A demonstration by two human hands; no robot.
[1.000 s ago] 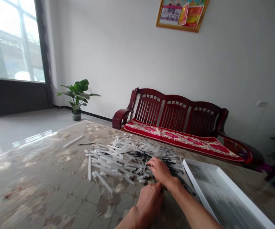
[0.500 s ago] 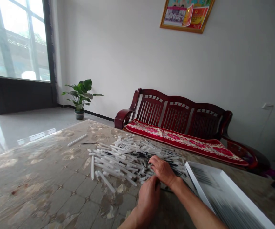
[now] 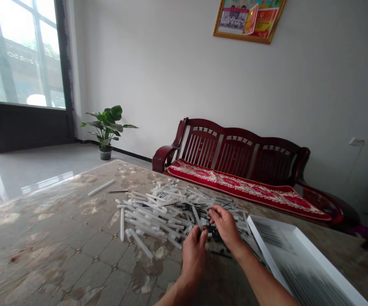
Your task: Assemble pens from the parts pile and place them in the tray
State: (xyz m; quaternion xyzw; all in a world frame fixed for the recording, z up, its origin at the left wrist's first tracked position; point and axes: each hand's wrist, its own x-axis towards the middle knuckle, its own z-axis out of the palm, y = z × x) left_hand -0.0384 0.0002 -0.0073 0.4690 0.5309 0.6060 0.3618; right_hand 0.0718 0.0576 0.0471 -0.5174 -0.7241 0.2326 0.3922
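Left hand point(image 3: 194, 250): fingers grasp one slim, whitish, plastic-looking tube point(image 3: 197, 216), tilted. Right hand point(image 3: 225, 224): fingers curled near it; whether they hold anything, I cannot tell.

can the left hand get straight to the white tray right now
Probably not directly: the right hand and its forearm lie between the left hand and the white tray. The left grip also appears taken up by a whitish tube.
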